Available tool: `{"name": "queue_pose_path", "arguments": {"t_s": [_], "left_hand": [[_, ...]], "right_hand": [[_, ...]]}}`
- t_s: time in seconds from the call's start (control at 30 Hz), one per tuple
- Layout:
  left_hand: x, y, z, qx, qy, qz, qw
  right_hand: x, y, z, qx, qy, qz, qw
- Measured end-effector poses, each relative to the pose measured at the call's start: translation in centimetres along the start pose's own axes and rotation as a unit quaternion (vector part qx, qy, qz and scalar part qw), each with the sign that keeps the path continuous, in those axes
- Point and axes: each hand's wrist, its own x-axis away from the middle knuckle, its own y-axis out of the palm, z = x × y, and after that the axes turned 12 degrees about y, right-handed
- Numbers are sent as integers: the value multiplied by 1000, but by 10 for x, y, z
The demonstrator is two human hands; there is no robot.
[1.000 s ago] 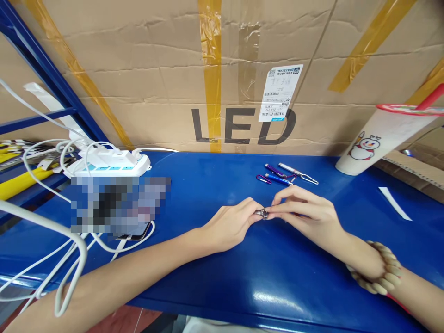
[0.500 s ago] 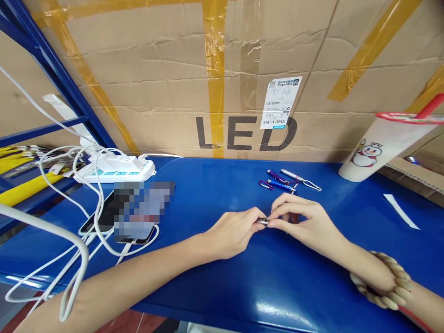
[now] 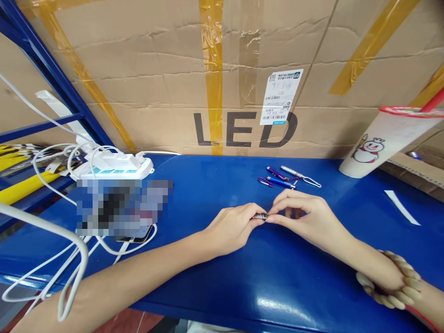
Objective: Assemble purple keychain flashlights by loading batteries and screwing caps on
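My left hand (image 3: 231, 229) is closed, with thumb and fingers pinching a small dark metal cylinder (image 3: 258, 216). Most of its length is hidden inside that hand. At the cylinder's right end, my right hand (image 3: 305, 212) pinches the tip between thumb and forefinger, its other fingers curled above. Both hands are just over the blue tabletop (image 3: 222, 282). Beyond the right hand lie a blue penlight (image 3: 280, 182), a purple penlight (image 3: 276, 173) and a silver penlight (image 3: 292, 173) with a wire clip. A small purple carabiner clip (image 3: 265, 182) lies beside them.
A white power strip (image 3: 114, 170) with tangled cables and a partly blurred phone (image 3: 140, 235) occupy the left. At right stand a tall drink cup (image 3: 385, 141) and a white paper strip (image 3: 402, 208). A large cardboard box (image 3: 156, 92) walls off the back.
The view has shifted slightly. Both hands remain together on the metal cylinder, and the right fingers have moved only a little at its end. The penlights lie as before.
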Motion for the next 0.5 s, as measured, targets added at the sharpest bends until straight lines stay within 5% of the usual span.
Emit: {"name": "queue_pose_path", "arguments": {"t_s": [0.3, 0.5], "left_hand": [[-1, 1, 1, -35, 7, 27, 999], [1, 0, 1, -30, -8, 22, 999]], "right_hand": [[4, 1, 2, 19, -88, 51, 995], [6, -2, 7, 138, -203, 101, 964]]}}
